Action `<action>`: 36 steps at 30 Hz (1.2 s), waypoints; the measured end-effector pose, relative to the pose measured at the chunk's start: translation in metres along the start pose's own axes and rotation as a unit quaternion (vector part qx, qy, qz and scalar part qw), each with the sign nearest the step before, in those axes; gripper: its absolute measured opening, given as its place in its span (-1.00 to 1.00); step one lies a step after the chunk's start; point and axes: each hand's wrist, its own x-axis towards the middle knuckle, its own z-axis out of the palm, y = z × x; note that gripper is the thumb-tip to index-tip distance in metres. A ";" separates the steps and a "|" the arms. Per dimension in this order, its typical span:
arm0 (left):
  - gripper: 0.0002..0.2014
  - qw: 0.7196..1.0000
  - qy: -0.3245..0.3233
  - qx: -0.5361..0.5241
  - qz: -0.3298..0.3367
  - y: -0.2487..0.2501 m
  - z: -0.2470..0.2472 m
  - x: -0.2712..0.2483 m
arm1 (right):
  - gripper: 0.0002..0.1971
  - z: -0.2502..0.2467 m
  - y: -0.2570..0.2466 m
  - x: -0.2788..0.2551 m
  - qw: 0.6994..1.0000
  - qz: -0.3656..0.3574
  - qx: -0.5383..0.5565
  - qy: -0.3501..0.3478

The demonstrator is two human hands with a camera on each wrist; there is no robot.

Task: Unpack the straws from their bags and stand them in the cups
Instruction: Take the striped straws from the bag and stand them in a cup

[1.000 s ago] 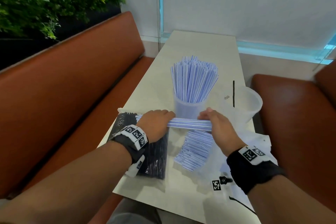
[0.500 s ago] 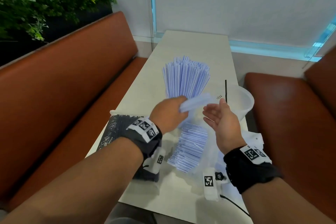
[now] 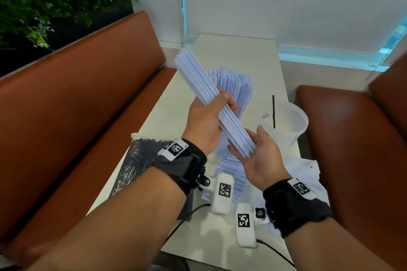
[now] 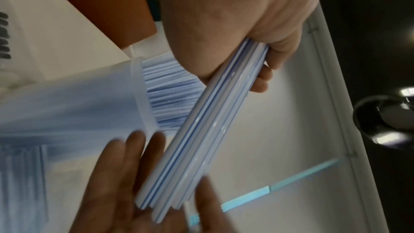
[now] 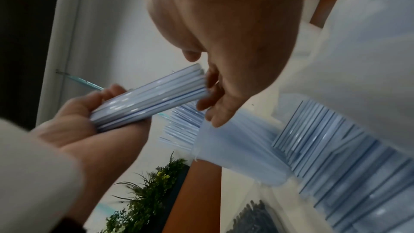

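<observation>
Gripped a bundle of blue-striped straws (image 3: pixel 198 77) in the left hand (image 3: pixel 206 123), with fingers and thumb curled round its middle. Met its lower ends with the right hand (image 3: pixel 258 157), palm up and fingers straight, pressing but not grasping.

Raised, compared with one second before, from a flat position low over the table (image 3: pixel 242 50), where both hands had held it at the ends. Tilted now, with the top end up and to the left and the lower end down in the right palm. Probably evened the ends this way before standing the bundle in a cup, so this handful was not yet placed.

Just behind the hands stood the full cup (image 4: pixel 89 98), crowded with upright striped straws (image 3: pixel 235 86), seemingly with little room left. To the right stood the second cup (image 3: pixel 293 123), holding only one black straw (image 3: pixel 273 110). Under the hands lay more striped straws in their clear bag (image 3: pixel 229 174), and beside the left wrist the bag of black straws (image 3: pixel 136 160).
</observation>
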 end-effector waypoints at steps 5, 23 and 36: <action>-0.82 1.000 0.016 0.016 -0.008 -0.001 0.000 0.004 | -0.43 -0.001 -0.001 0.002 0.996 0.003 -0.067 -0.062; -0.83 0.987 -0.009 0.158 0.012 0.004 -0.006 0.017 | -0.69 -0.002 0.012 0.019 0.732 -0.215 -0.645 -0.041; -0.91 0.941 0.077 0.231 0.235 0.049 -0.007 0.077 | -0.68 0.017 -0.011 0.069 0.574 -0.218 -0.788 -0.043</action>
